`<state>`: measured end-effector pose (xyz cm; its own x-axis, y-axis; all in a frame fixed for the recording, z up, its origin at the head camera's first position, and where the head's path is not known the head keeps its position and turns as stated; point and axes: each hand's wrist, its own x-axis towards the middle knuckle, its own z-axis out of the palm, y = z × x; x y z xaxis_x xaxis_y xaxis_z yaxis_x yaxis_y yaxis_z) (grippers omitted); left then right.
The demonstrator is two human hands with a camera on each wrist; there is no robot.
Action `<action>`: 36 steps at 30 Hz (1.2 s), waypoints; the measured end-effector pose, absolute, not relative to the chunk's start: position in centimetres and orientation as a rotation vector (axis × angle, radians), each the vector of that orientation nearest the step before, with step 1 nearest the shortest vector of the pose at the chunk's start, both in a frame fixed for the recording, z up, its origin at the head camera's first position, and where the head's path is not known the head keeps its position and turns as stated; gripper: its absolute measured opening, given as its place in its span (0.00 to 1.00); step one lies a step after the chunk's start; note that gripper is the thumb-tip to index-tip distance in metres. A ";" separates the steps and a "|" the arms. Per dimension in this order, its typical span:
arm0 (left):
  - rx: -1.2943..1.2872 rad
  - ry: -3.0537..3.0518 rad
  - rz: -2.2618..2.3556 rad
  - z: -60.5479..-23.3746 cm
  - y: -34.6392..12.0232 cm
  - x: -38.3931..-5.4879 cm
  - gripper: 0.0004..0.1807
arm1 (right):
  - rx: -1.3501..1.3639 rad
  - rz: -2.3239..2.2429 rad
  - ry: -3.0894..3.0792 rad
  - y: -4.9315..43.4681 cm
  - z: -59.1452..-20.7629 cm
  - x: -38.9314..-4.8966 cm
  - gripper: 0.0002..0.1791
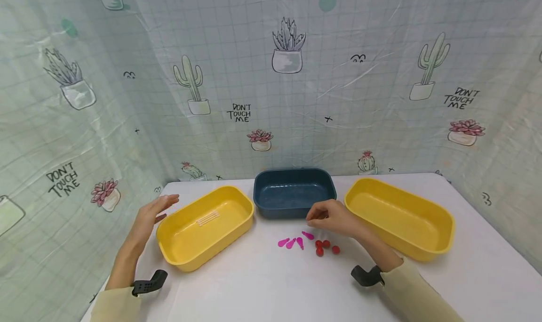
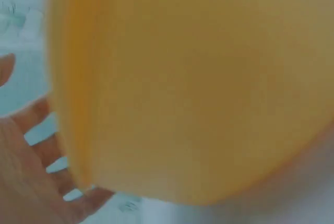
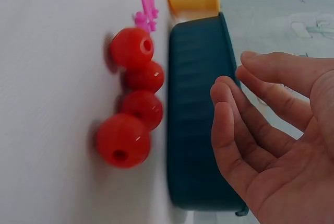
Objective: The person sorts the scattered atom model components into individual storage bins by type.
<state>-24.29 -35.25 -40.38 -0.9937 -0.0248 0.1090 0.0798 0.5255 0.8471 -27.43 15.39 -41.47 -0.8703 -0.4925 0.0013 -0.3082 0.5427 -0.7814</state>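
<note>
My left hand (image 1: 149,221) is beside the left yellow tray (image 1: 202,259), fingers spread and lightly bent. In the left wrist view the tray's wall (image 2: 198,104) fills most of the picture, with the fingers at its edge. Several thin pale sticks (image 1: 208,218) lie side by side in that tray. My right hand (image 1: 334,217) hovers at the front of the dark blue tray (image 1: 292,213), its fingers loosely bent and thumb and forefinger tips close together, nothing visible between them. Below it are several red beads (image 3: 125,140) with holes, grouped on the table near several small pink drop-shaped pieces (image 1: 290,243).
Another yellow tray (image 1: 400,235) stands at the right, beyond my right forearm. The white table (image 1: 271,289) is backed by a printed curtain (image 1: 237,53) that also hangs along both sides. Each wrist carries a black strap-on device (image 1: 150,283).
</note>
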 end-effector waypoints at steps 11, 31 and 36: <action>-0.316 -2.478 -0.946 -36.0 -25.6 -22.1 0.20 | -0.533 -1.173 2.552 15.5 -42.8 -27.5 0.09; -0.248 -2.661 -1.926 -40.5 -14.0 -20.6 0.34 | -0.626 -1.168 2.597 15.5 -44.8 -28.3 0.06; -0.246 -2.689 -1.926 -42.4 -12.8 -20.8 0.44 | -0.632 -1.174 2.566 15.4 -45.1 -28.2 0.08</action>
